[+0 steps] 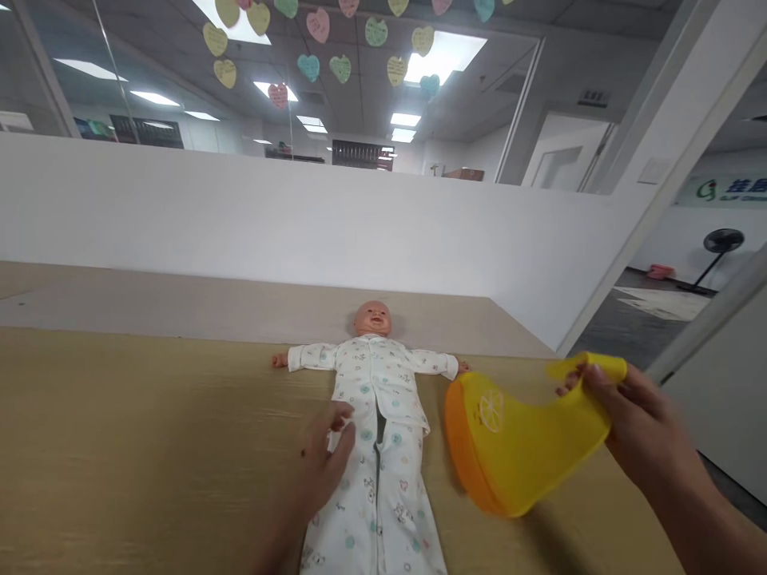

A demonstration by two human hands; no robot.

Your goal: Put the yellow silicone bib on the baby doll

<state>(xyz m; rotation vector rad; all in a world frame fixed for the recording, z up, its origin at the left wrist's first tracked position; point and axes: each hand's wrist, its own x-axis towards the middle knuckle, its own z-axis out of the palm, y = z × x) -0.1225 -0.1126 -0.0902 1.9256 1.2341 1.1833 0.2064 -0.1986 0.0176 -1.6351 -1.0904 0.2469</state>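
A baby doll [376,375] in a white patterned sleepsuit lies on its back on a light wooden table [149,431], arms spread, head toward the far wall. My left hand [323,463] rests on the doll's hip, fingers slightly apart on the cloth. My right hand [635,423] grips the neck strap of a yellow silicone bib [521,447] with an orange pocket and a lemon-slice print. The bib hangs just to the right of the doll, its pocket near the table.
A white partition wall [240,216] runs behind the table, with glass above it and paper hearts [317,24] stuck on. To the right are a white door frame, an open passage and a standing fan [722,243].
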